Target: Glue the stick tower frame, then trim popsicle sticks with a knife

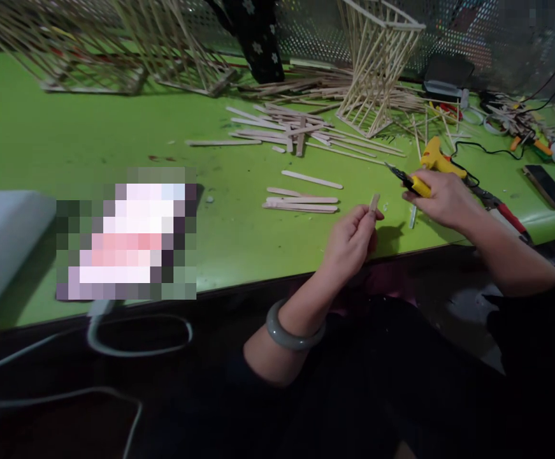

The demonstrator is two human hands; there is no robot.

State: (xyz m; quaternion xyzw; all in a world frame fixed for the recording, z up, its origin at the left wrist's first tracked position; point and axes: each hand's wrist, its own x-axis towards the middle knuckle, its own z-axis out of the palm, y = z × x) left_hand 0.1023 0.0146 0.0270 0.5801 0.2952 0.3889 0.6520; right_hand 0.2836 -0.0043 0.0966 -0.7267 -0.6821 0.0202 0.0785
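My left hand pinches a short wooden stick upright near the table's front edge. To its right, my right hand is closed round a yellow and black utility knife, its blade pointing up and left, apart from the stick. Several flat craft sticks lie left of my left hand. A bigger pile of sticks lies farther back. Just behind my right hand rests a yellow glue gun.
Stick towers stand at the back of the green table. Red-handled pliers and a dark phone lie right. A blurred-out device and a white object are left, with cables below.
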